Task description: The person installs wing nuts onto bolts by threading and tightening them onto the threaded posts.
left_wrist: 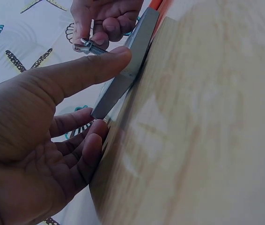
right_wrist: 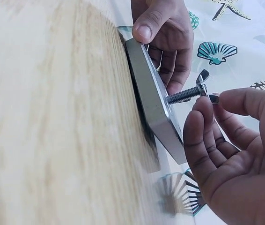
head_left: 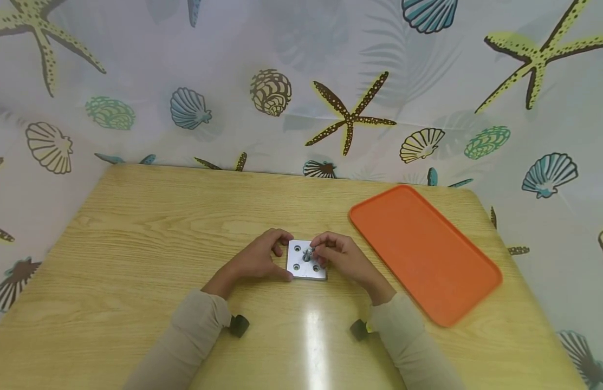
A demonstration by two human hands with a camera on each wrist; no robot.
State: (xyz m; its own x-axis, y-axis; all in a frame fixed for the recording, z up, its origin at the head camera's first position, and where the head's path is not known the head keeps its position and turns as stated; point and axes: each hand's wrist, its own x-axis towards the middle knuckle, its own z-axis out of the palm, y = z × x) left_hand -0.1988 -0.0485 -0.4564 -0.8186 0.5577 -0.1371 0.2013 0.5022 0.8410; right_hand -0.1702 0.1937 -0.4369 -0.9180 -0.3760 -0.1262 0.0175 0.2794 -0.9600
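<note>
Square silver metal plate (head_left: 306, 268): half-open left hand (head_left: 257, 257) grips nine-o'clock edge; right hand (head_left: 347, 259) pinches silver wing nut (right_wrist: 202, 89). Rectangular orange tray (head_left: 425, 254), three o'clock; pale wood tabletop (head_left: 160, 244) extends toward nine.

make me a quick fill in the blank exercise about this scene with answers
The grip on the winged bolt is the person's ____ one.
The plate under the bolt looks made of ____.
The tray is coloured ____.
The tabletop shows ____ grain.

Missing words: right; metal; orange; wood.
</note>
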